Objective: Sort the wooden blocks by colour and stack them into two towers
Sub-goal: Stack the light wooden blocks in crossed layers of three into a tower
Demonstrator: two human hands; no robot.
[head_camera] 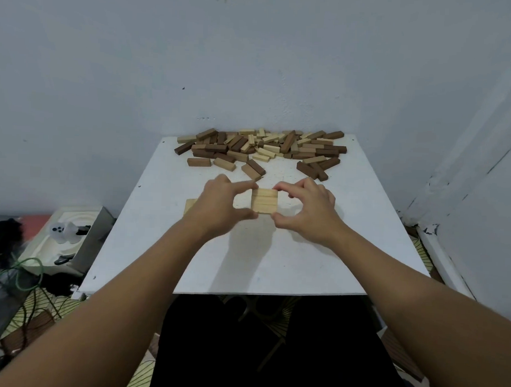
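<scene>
Reaching forward, both forearms converge over table (246, 268). Left hand (219, 209) and right hand (308, 212) pinch light stack (264, 201) between thumb and curled fingers, from either side, at table centre. Three top blocks lie side by side, long axes left-right. One light block (190, 205) half hidden behind left hand. Pile (261, 148) of mixed dark and light blocks at far edge, count unclear.
</scene>
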